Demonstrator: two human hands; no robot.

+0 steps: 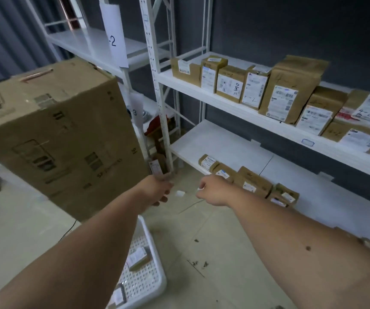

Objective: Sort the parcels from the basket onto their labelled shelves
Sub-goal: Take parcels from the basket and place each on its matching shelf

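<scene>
Both forearms reach out; left hand (160, 190) grips a small parcel (156, 167).

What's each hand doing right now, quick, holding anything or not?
Left hand: grip closed on a small parcel, label showing.
Right hand: fingers curled; whether the grip holds anything cannot be told.

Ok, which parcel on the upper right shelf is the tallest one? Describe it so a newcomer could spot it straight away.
Start at the white rack's upper shelf on the right, lined with brown parcels. Around the middle of that row stands a tall brown paper pouch with a white shipping label low on its front. It rises above the boxes on either side, and its folded top looks crumpled, not square.
</scene>
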